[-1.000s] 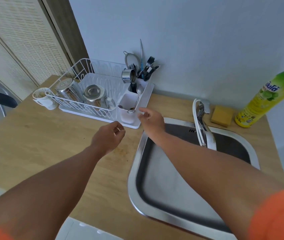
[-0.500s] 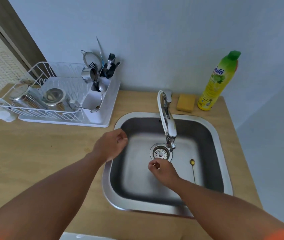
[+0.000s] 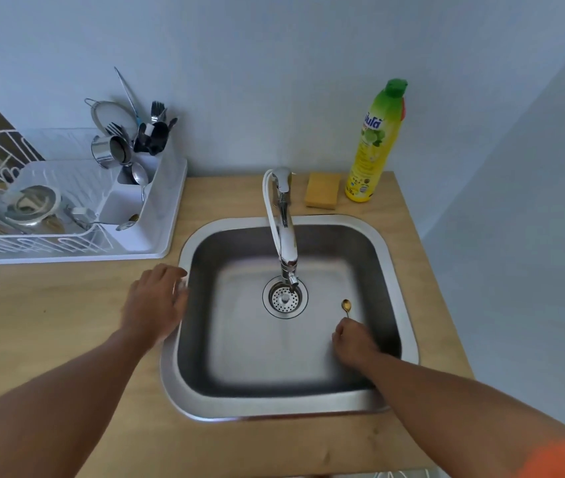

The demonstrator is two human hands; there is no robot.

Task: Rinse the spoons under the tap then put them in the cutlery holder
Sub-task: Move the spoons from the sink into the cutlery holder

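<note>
A small gold spoon lies on the sink floor, right of the drain. My right hand is down in the basin with its fingers closed over the spoon's handle; only the bowl end shows. My left hand rests open on the sink's left rim. The chrome tap hangs over the drain with no water running. The white cutlery holder sits at the right end of the dish rack, with spoons leaning in its front compartments and forks and dark utensils at the back.
A yellow sponge and a green-capped dish soap bottle stand behind the sink on the wooden counter. Steel cups and lids lie in the rack. The wall is close behind and on the right.
My right hand left the cutlery holder, crossed into the sink and moved right onto the gold spoon's handle. My left hand opened and settled on the sink's left rim.
</note>
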